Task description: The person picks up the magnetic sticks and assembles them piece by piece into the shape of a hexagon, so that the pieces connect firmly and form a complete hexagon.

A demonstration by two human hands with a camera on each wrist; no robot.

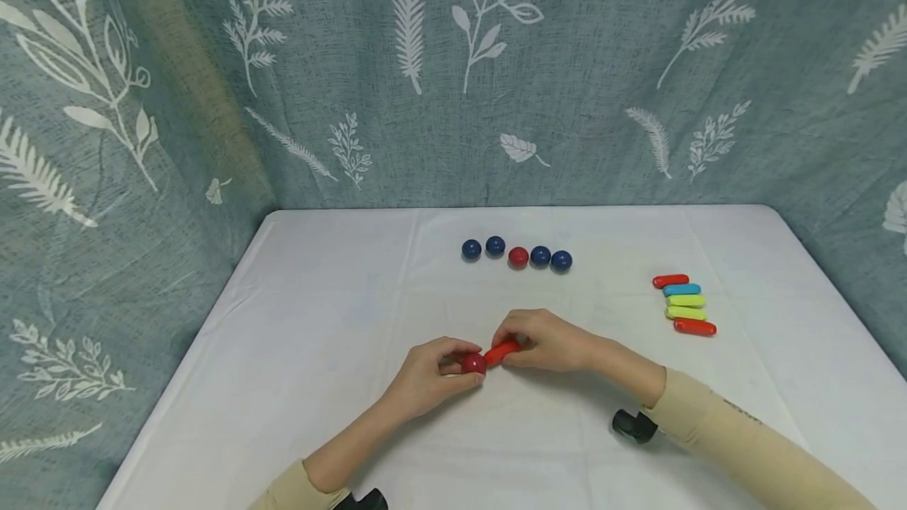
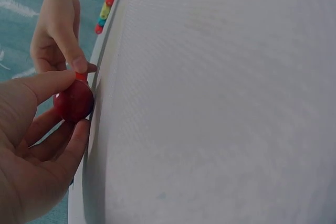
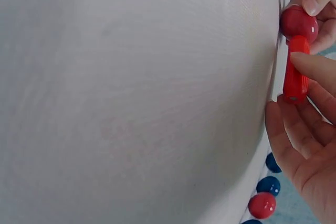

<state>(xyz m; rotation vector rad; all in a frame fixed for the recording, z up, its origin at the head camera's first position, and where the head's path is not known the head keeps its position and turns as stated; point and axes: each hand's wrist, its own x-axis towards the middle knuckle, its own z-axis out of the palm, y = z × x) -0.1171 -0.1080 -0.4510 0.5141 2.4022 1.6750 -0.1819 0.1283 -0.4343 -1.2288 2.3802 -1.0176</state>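
"Beige sleeve (image 1: 751, 443) right by us, then the white table (image 1: 212, 415). Where do the hands sit?"

"Mid-table, nearly fingertip to fingertip: left hand (image 1: 428, 376) and right hand (image 1: 546, 338), both holding something."

"What's in the right one?"

"Red stick (image 1: 500, 353), pinched between thumb and fingers. Its long axis slants from that grip leftward and a touch toward us, aimed at the other hand. Five more sticks (image 1: 685, 301) lie side by side, well off to the right of that grip and a little farther out."

"And the left?"

"Red ball (image 1: 474, 363), clamped between thumb and fingers. From the right grip it's leftward, just off the stick's end; from the left grip, the stick lies to the right."

"Touching?"

"Looks like end against ball, though I can't tell whether the tip goes in, or whether the pair rests on the table."

"Which hand's nearer those other balls (image 1: 519, 257)?"

"The right. That row, four blue and one red, lies beyond its grip, away from us."
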